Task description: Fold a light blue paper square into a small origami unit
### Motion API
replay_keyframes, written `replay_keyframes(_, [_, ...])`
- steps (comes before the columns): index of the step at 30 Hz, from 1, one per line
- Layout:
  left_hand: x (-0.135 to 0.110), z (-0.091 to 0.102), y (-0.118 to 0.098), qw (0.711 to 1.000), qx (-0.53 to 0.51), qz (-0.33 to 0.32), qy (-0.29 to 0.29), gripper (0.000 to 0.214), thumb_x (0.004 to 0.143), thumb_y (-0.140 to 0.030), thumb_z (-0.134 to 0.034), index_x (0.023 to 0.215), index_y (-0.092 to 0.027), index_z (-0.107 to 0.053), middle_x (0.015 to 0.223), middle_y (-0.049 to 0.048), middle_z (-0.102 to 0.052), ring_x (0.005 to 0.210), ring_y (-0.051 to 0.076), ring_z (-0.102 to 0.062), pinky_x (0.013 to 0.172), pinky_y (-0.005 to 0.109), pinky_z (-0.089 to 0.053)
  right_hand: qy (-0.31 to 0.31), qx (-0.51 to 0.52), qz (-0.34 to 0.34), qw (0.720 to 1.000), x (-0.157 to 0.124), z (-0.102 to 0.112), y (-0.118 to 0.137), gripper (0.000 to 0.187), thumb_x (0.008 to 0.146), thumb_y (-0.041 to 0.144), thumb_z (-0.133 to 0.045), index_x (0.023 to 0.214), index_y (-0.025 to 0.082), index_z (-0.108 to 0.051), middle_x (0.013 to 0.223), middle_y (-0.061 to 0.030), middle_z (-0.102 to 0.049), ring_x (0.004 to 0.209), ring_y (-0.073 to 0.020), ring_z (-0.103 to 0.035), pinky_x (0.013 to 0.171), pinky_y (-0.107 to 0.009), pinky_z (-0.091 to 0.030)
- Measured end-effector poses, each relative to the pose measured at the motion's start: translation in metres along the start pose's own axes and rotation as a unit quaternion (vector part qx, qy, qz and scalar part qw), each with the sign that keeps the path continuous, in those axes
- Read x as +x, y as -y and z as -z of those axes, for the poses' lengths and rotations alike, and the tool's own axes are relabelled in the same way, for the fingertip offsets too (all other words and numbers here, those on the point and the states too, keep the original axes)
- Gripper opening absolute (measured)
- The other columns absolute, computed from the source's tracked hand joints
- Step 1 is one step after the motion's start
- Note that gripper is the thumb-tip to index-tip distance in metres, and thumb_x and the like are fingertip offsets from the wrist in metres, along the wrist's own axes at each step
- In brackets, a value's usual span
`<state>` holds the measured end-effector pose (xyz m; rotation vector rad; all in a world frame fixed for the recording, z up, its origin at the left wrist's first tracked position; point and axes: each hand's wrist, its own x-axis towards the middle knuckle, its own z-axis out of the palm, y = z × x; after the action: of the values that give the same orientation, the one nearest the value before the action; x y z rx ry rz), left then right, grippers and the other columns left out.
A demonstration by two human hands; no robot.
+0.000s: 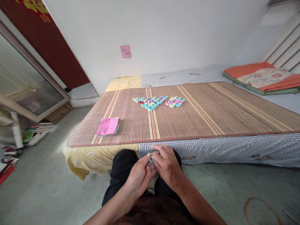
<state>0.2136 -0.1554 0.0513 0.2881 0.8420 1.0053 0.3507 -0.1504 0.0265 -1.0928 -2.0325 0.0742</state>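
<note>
Between my two hands, just above my knees, is a small folded piece of blue-green paper [152, 158]. My left hand [142, 173] pinches its left side with thumb and fingers, palm turned partly up. From the other side my right hand [167, 164] closes thumb and fingertips on the same paper, and its fingers hide part of it. On the mat ahead sits a larger cluster of folded paper pieces [150, 102] in blue, yellow, purple, pink and red. A smaller cluster of the same kind [174, 102] lies to its right.
A stack of square paper [107, 126], pink on top, lies on the woven mat [187, 122] to the left. Folded orange bedding [248, 73] rests at the bed's far right. A pink note [126, 51] hangs on the wall. Books [38, 134] lie on the floor at left.
</note>
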Motion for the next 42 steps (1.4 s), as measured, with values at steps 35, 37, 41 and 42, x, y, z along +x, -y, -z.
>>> replay_keyframes(35, [0.008, 0.008, -0.005, 0.994, -0.086, -0.069, -0.023, 0.020, 0.097, -0.014, -0.058, 0.099, -0.010, -0.077, 0.103, 0.0136, -0.080, 0.108, 0.025, -0.075, 0.106, 0.037, -0.053, -0.017, 0.059, -0.076, 0.995, 0.001, 0.007, 0.028, 0.010, 0.097, 0.017, -0.061, 0.089, 0.021, -0.057, 0.086, -0.0041, -0.059, 0.078, -0.0214, -0.061, 0.068, -0.034, -0.052])
replay_keyframes(37, [0.007, 0.008, -0.003, 0.994, -0.080, -0.076, -0.010, 0.019, 0.095, -0.017, -0.060, 0.097, -0.010, -0.078, 0.105, 0.0132, -0.080, 0.111, 0.026, -0.074, 0.110, 0.037, -0.051, -0.014, 0.046, -0.061, 0.997, -0.001, 0.000, 0.031, 0.006, 0.099, 0.017, -0.059, 0.095, 0.021, -0.057, 0.086, -0.0039, -0.061, 0.074, -0.0208, -0.062, 0.065, -0.033, -0.051])
replay_keyframes(41, [0.005, 0.008, 0.001, 0.994, -0.070, -0.089, -0.004, 0.019, 0.094, -0.020, -0.062, 0.096, -0.011, -0.079, 0.109, 0.0141, -0.080, 0.119, 0.028, -0.071, 0.115, 0.039, -0.046, -0.024, 0.016, -0.024, 0.999, -0.002, -0.011, 0.035, 0.010, 0.103, 0.014, -0.053, 0.098, 0.021, -0.057, 0.079, -0.0019, -0.063, 0.068, -0.0197, -0.064, 0.064, -0.032, -0.048])
replay_keyframes(42, [0.004, 0.008, 0.001, 0.993, -0.072, -0.090, -0.004, 0.019, 0.094, -0.020, -0.062, 0.096, -0.011, -0.079, 0.110, 0.0143, -0.080, 0.120, 0.028, -0.071, 0.116, 0.039, -0.046, -0.026, 0.013, -0.021, 0.999, -0.002, -0.013, 0.035, 0.013, 0.104, 0.015, -0.052, 0.094, 0.022, -0.057, 0.077, -0.0016, -0.063, 0.067, -0.0195, -0.063, 0.063, -0.032, -0.047])
